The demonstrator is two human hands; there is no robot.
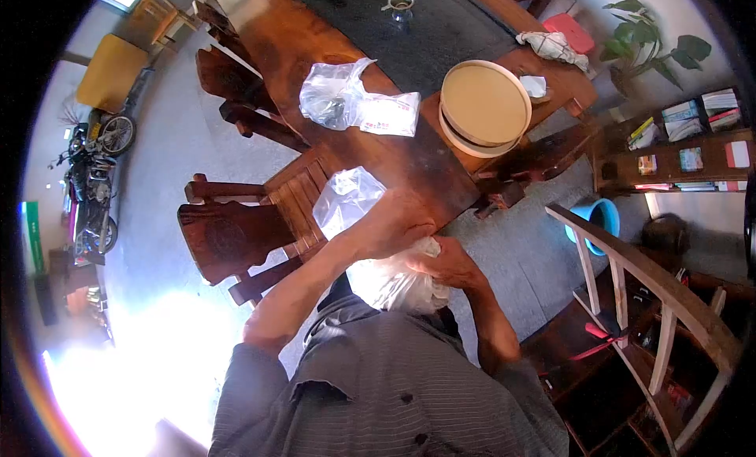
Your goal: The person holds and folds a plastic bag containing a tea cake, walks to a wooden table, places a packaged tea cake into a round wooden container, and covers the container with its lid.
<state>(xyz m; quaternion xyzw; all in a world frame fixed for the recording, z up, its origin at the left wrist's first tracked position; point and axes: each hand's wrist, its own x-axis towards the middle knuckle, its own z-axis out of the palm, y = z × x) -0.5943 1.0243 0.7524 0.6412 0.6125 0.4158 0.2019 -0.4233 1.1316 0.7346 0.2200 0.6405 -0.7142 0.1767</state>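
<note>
Both hands meet close to the person's chest, just off the near edge of the wooden counter (409, 161). The left hand (391, 224) is closed over the top of a clear plastic bag (394, 280), its fingers curled around the gathered film. The right hand (450, 264) grips the same bag from the other side, thumb and fingers pinched into the crumpled plastic — the two hands touch or nearly touch across it. The bag bulges pale and full below them, resting against the striped shirt; what it holds is hard to tell, perhaps something white. A looser fold of clear plastic (346, 198) rises behind the left wrist, over the counter's near corner.

Farther along the counter lie a second clear bag (332, 94) and, touching it, a flat white packet (389, 114). Just beside them sits a round shallow sieve-like tray (484, 106) — stacked on another. A wooden chair (236, 232) stands at the counter's left side.
</note>
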